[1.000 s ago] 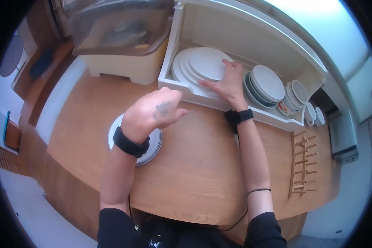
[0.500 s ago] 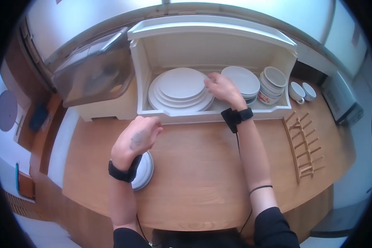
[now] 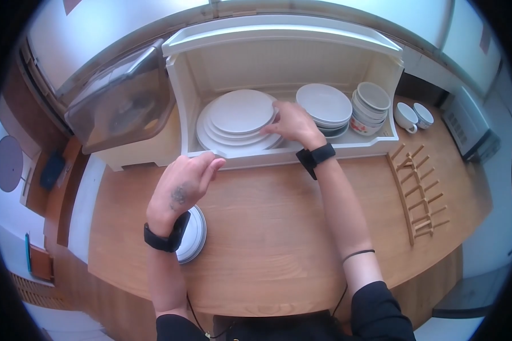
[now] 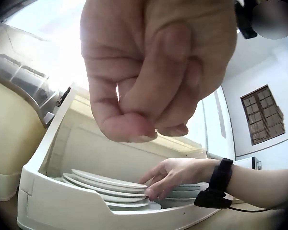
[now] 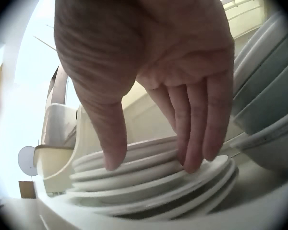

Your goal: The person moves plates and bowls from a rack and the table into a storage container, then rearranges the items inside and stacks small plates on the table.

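White plates (image 3: pixel 240 112) lie stacked by size at the left inside the white rack (image 3: pixel 250 162). My right hand (image 3: pixel 294 121) is at the stack's right edge; in the right wrist view its thumb and spread fingers (image 5: pixel 196 134) point down over the plate rims (image 5: pixel 129 179), with contact hard to tell. The left hand (image 3: pixel 182 184) hangs above the tabletop with loosely curled fingers, holding nothing, as the left wrist view shows (image 4: pixel 153 72). Partly behind the left wrist is a stack of smaller plates (image 3: pixel 195 236) on the table.
Right of the large plates, the rack holds smaller plates (image 3: pixel 324 104) and stacked bowls (image 3: pixel 372 108). Two cups (image 3: pixel 405 116) and a wooden peg rack (image 3: pixel 420 196) stand to the right. A lidded container (image 3: pixel 128 102) is at the back left of the wooden table (image 3: pixel 256 244).
The head view has turned and shifted. My right hand, near the large plates a second ago, was drawn in beside them and now reaches back left to their rims with fingers spread.
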`<state>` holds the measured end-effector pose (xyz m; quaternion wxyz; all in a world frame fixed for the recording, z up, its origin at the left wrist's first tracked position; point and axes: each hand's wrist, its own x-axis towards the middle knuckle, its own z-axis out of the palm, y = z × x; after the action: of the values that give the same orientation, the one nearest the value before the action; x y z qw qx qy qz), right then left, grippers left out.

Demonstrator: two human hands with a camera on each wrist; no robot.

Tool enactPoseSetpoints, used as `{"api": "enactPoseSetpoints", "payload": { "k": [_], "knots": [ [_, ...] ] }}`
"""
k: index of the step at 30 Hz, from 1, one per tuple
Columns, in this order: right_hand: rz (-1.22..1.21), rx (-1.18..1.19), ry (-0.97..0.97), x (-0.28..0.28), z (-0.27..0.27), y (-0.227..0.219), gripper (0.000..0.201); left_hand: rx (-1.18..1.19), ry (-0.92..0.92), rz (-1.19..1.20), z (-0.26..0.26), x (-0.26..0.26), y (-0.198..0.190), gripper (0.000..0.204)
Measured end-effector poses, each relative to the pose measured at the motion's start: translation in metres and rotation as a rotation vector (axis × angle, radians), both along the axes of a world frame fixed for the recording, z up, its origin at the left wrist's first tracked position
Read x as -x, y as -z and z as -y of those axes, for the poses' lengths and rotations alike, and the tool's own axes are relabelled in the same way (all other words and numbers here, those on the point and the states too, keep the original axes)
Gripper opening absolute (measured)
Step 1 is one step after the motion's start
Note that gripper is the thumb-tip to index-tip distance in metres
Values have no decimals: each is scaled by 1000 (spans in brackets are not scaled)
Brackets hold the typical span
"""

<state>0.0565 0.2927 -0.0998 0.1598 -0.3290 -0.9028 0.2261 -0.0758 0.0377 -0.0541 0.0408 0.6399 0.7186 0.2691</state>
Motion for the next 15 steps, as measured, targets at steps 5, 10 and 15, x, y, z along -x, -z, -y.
{"api": "enactPoseSetpoints", "payload": {
  "k": [5, 10, 15],
  "knots": [
    [-43, -23, 47, -2, 4, 1, 68, -35, 24, -24, -1, 2, 2, 42],
    [-80, -182, -22, 0, 1, 13, 60, -11, -25, -30, -2, -1, 1, 43],
    [-107, -181, -52, -1, 1, 15, 60, -32, -121, -104, -2, 2, 7, 42]
  ]
}}
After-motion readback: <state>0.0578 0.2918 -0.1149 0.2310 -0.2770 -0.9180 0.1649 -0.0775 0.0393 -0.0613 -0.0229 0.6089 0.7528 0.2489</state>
